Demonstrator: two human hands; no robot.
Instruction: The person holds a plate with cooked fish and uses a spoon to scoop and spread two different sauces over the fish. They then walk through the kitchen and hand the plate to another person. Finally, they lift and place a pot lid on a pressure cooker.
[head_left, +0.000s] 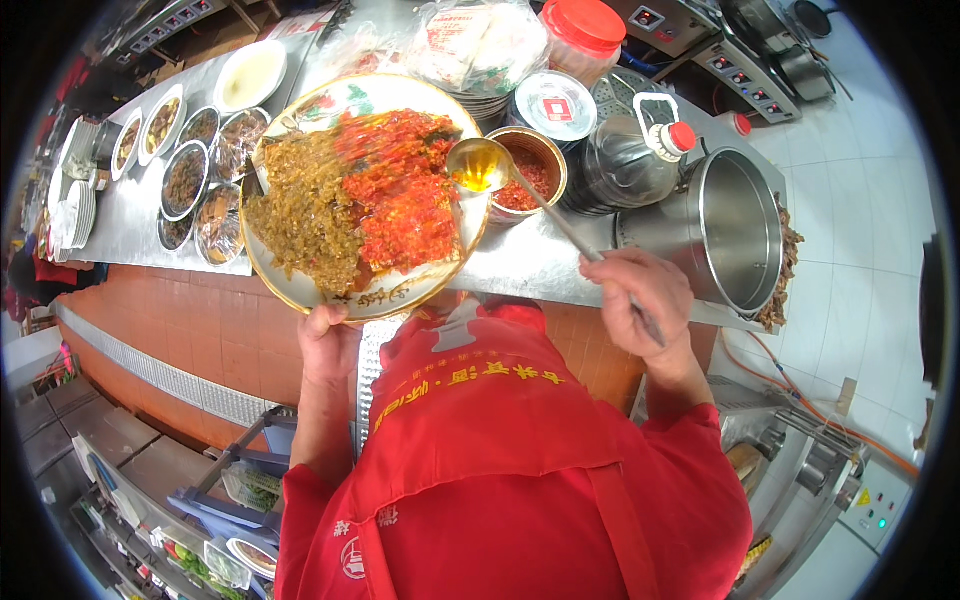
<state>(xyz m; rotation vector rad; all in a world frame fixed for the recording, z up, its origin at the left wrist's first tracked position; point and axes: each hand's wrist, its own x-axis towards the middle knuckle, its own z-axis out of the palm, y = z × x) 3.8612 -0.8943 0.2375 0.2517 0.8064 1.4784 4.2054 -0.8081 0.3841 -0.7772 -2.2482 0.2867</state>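
My left hand (328, 343) grips the near rim of a large gold-edged plate (395, 298), tilted up over the counter's edge. Chopped yellow-green topping (307, 206) covers the plate's left part, and chopped red chili (409, 225) its right part. In my right hand (646, 301) is the handle of a metal ladle (480, 165). The ladle's bowl is over the plate's right rim and holds some yellow-orange liquid. Just right of the bowl stands an open tin (560, 154) of red chopped chili. What lies under the toppings is mostly hidden.
On the steel counter (525, 262) stand a large steel pot (739, 232), a dark plastic jug (622, 165), a lidded tub (555, 106) and a red-lidded jar (583, 37). Several bowls of food (184, 180), some film-covered, and stacked plates (81, 214) are at left. Blue-grey crates (232, 487) lie lower left.
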